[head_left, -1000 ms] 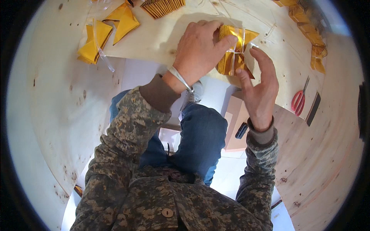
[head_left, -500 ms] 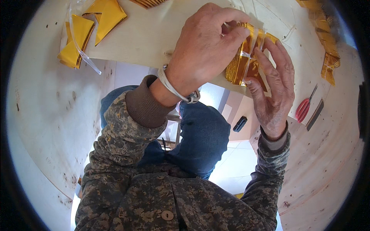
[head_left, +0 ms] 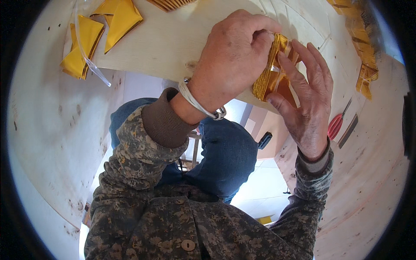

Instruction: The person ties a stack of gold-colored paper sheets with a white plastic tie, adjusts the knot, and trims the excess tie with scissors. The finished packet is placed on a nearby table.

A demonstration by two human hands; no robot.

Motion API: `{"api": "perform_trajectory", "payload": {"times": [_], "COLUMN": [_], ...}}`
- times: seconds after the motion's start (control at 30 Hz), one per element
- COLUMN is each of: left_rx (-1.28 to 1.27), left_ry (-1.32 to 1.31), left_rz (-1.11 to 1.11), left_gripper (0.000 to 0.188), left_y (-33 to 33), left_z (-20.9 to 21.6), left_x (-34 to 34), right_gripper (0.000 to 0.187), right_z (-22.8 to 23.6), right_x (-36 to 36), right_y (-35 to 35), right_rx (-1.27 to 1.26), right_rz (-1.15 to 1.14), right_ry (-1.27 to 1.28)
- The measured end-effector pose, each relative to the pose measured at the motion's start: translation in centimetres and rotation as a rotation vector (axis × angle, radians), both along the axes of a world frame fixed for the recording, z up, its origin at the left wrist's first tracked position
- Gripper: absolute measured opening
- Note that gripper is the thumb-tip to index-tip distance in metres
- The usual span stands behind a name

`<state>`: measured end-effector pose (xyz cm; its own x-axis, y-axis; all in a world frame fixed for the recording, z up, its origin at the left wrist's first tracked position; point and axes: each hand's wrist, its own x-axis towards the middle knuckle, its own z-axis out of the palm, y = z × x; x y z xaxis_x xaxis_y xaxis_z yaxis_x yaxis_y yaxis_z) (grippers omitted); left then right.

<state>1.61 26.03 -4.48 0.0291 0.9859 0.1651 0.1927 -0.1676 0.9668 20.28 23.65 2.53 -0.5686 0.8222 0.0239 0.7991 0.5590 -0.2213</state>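
A thick stack of folded gold foil paper (head_left: 274, 83), with clear tape across it, stands between my two hands at the table's near edge. My left hand (head_left: 236, 54) is closed, its thumb and forefinger pinching the upper left corner of the stack. On the other side, my right hand (head_left: 311, 97) grips the stack, its thumb at the lower edge and its forefinger against the shiny face. The other right fingers stretch behind the upper right side. My left hand partly covers the layered edge, and I cannot see the stack's underside.
Folded gold foil shapes (head_left: 122, 21) lie at the far left, with a clear plastic strip (head_left: 89, 60) over one. A pleated gold piece (head_left: 171, 3) sits at the top. A gold foil chain (head_left: 363, 52), red-handled scissors (head_left: 336, 125) and a dark flat bar (head_left: 348, 131) are at right.
My right forefinger and thumb have moved left across the stack's face and lower edge. My left hand keeps its pinch and has shifted slightly down. The stack has turned a little.
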Motion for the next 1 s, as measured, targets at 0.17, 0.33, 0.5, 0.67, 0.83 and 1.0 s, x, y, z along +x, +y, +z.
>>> {"api": "perform_trajectory", "payload": {"times": [0.17, 0.33, 0.5, 0.67, 0.83, 1.0], "left_rx": [-0.006, -0.014, -0.038, -0.01, -0.035, -0.05], "left_ry": [-0.006, 0.007, -0.01, -0.009, -0.002, -0.046], "left_rz": [0.005, 0.022, -0.006, -0.029, -0.046, -0.062], "left_gripper": [0.019, 0.02, 0.02, 0.021, 0.02, 0.021], "left_y": [0.0, -0.1, 0.2, 0.5, 0.5, 0.7], "left_z": [0.0, 0.3, 0.1, 0.0, 0.2, 0.0], "left_x": [0.0, 0.2, 0.0, -0.1, 0.0, -0.1], "right_gripper": [0.053, 0.045, 0.062, 0.062, 0.075, 0.087], "right_z": [0.2, 0.5, 0.5, -0.5, -1.1, -1.0], "right_x": [-0.3, -0.8, -1.0, -0.8, -0.5, -0.2], "right_y": [0.0, -0.1, -0.2, -0.5, -0.6, -0.3], "right_rx": [-0.022, -0.023, -0.057, -0.088, -0.114, -0.096], "right_rz": [-0.004, -0.025, -0.061, -0.102, -0.133, -0.08], "right_ry": [-0.046, -0.052, 0.026, 0.173, 0.298, 0.171]}}
